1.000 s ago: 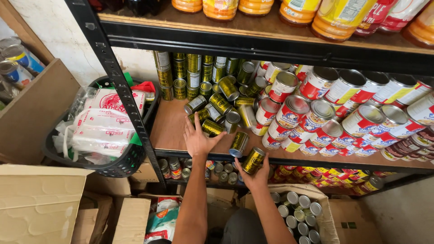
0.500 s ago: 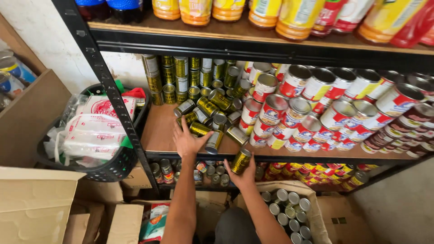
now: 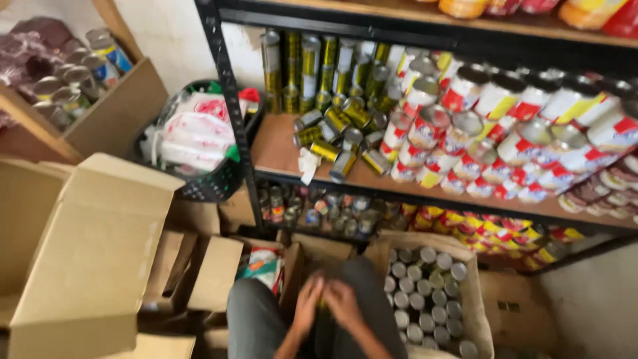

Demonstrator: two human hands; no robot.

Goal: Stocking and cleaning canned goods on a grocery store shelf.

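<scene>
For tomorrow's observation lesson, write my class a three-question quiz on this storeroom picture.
1. True or false: both hands are low, between the knees.
2. What fills the open box beside the right knee? A) bottles B) cans C) bags
3. What hangs at the shelf's left end?

Key: 1 true. 2 B. 3 a black basket holding white packets.

Black metal shelving (image 3: pixel 234 126) with wooden boards, pale rough wall (image 3: pixel 174 36), wooden crate (image 3: pixel 100 110) at left, dim light
</scene>
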